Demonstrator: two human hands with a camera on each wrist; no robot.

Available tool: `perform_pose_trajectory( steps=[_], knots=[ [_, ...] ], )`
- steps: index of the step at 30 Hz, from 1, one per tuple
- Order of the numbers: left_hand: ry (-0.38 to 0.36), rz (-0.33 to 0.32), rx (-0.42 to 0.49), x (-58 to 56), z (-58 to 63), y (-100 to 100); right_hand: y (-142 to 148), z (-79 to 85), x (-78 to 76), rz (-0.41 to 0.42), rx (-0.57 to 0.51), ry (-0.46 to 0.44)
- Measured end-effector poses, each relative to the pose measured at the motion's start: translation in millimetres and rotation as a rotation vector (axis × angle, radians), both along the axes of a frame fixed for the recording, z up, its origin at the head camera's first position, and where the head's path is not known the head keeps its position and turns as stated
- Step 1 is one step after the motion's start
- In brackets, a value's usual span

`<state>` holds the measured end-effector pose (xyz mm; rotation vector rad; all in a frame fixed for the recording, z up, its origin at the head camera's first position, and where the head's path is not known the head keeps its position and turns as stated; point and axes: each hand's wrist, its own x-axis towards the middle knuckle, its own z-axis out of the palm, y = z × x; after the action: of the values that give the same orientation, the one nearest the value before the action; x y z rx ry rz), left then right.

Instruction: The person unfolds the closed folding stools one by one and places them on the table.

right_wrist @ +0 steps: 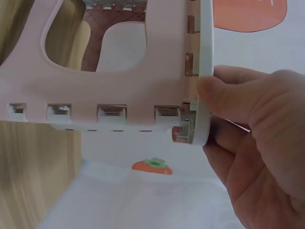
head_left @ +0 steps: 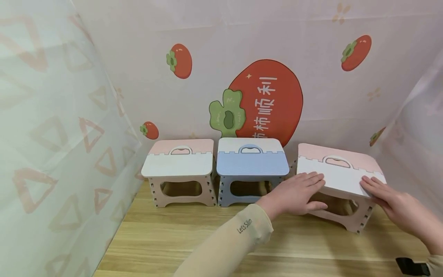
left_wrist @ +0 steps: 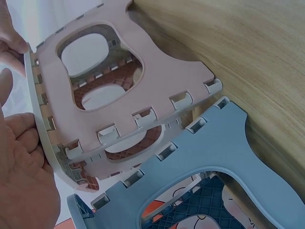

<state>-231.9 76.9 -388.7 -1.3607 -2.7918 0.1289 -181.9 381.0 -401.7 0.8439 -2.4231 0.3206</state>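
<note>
A pink folding step stool (head_left: 361,215) with a white-and-pink top stands at the right, angled away from the others. My left hand (head_left: 299,194) rests on the left front part of its top, fingers extended and thumb spread toward the front edge. On the right front corner lies my right hand (head_left: 391,198), its fingers flat on the white panel. In the right wrist view, the thumb (right_wrist: 214,93) touches the rim of the top. Seen from the left wrist, the left hand (left_wrist: 28,162) lies against the top beside the pink stool's legs (left_wrist: 157,62).
A blue folding stool (head_left: 252,163) stands in the middle, close to a second pink-and-white stool (head_left: 178,165) on its left. All stand on a wood-grain table (head_left: 155,238). Behind them hangs a white cloth backdrop (head_left: 138,69) printed with persimmons, with cloth sides left and right.
</note>
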Motion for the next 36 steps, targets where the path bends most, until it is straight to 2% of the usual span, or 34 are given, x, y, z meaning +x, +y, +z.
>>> perform_pose_trajectory(
  steps=[6, 15, 21, 28, 36],
  knots=[
    [0.024, 0.007, -0.013, 0.2, -2.4, 1, 0, -2.7, -9.7, -0.017, 0.006, 0.03],
    [0.042, 0.019, -0.014, 2.2, -2.5, 1, -3, -4.9, -19.4, -0.08, 0.049, -0.007],
    [0.045, 0.041, -0.015, 2.0, -3.7, 1, -12, -1.8, -23.7, -0.161, 0.074, -0.097],
    [0.042, 0.047, -0.019, 1.5, -3.3, 1, -19, 2.0, -30.7, -0.209, 0.06, -0.218],
    [0.049, 0.051, -0.026, 1.7, -3.8, 1, -26, 8.7, -37.0, -0.251, 0.064, -0.314]
  ],
)
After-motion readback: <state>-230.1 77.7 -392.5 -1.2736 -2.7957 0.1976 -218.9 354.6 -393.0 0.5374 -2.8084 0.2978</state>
